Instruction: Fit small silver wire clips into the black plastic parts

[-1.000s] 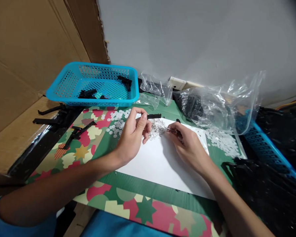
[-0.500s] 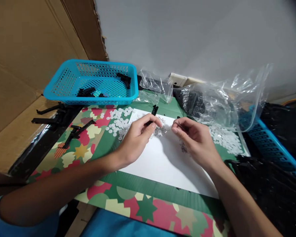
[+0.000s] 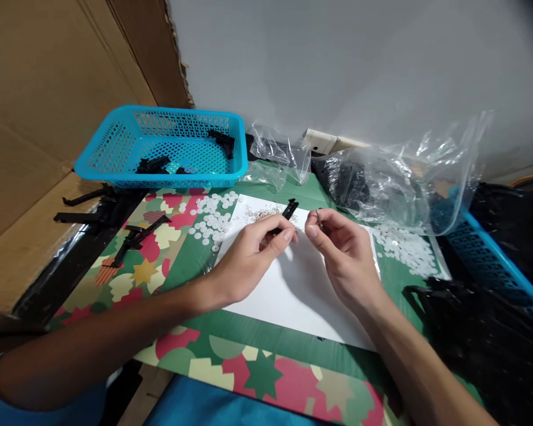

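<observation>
My left hand (image 3: 260,251) is closed around a slim black plastic part (image 3: 288,210), whose forked end sticks up past the fingers. Facing it a short gap away, my right hand (image 3: 344,248) pinches a tiny thin item (image 3: 318,220) between thumb and forefinger, too small to make out fully. Both hands hover above a sheet of white paper (image 3: 288,302). Behind the left fingers, a pile of small wire pieces (image 3: 260,213) lies on the paper, partly hidden by the hand. White round discs (image 3: 211,222) are scattered left of the sheet.
A blue basket (image 3: 160,176) at the back left holds several black parts. More black parts (image 3: 137,236) lie on the patterned board. Clear plastic bags (image 3: 395,189) stand at the back right, beside more white discs (image 3: 406,251). Black items (image 3: 475,337) and another blue basket (image 3: 493,254) occupy the right side.
The black part in my left hand has tilted to the right and shows more of its end. My right hand has turned slightly, its pinched fingertips now more upright. The paper's position has shifted slightly.
</observation>
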The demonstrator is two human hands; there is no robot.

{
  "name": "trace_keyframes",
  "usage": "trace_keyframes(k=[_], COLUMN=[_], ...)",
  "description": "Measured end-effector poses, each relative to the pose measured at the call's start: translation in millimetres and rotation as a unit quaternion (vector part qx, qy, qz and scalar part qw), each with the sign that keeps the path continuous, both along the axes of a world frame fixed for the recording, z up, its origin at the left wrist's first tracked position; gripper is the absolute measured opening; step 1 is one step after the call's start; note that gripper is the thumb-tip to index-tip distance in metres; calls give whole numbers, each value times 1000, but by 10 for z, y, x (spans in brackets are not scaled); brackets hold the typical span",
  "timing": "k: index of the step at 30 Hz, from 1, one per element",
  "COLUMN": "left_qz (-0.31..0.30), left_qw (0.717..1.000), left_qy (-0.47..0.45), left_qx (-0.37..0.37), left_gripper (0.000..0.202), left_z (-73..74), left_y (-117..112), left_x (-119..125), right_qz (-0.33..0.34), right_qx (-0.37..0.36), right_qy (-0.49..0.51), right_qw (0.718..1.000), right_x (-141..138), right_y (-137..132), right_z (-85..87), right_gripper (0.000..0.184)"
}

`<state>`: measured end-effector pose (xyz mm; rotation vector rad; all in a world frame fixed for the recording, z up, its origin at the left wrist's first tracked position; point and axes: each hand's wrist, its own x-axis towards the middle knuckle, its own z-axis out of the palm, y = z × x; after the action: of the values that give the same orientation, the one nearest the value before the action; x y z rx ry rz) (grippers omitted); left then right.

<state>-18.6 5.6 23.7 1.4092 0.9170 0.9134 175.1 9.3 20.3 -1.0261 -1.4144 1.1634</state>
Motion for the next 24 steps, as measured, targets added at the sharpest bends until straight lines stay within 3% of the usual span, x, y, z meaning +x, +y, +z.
trace_keyframes(k=[8,19,24], left_qz=[-37,-8,-30], left_qw=[993,997,990], left_qy=[-83,-47,-82], left_qx=[-76,-59,-114], left_gripper=[27,25,27], left_z=[-42,-6,-6], left_y=[15,2,-2], left_x=[15,16,13], right_qz=[28,-24,-33], right_qx=[64,8,112], right_qy=[-89,-115,-185], right_qw=[994,993,976], right_x=[70,50,85], right_y=[-56,-117,-145], right_z=[67,92,110], right_gripper=[5,13,8])
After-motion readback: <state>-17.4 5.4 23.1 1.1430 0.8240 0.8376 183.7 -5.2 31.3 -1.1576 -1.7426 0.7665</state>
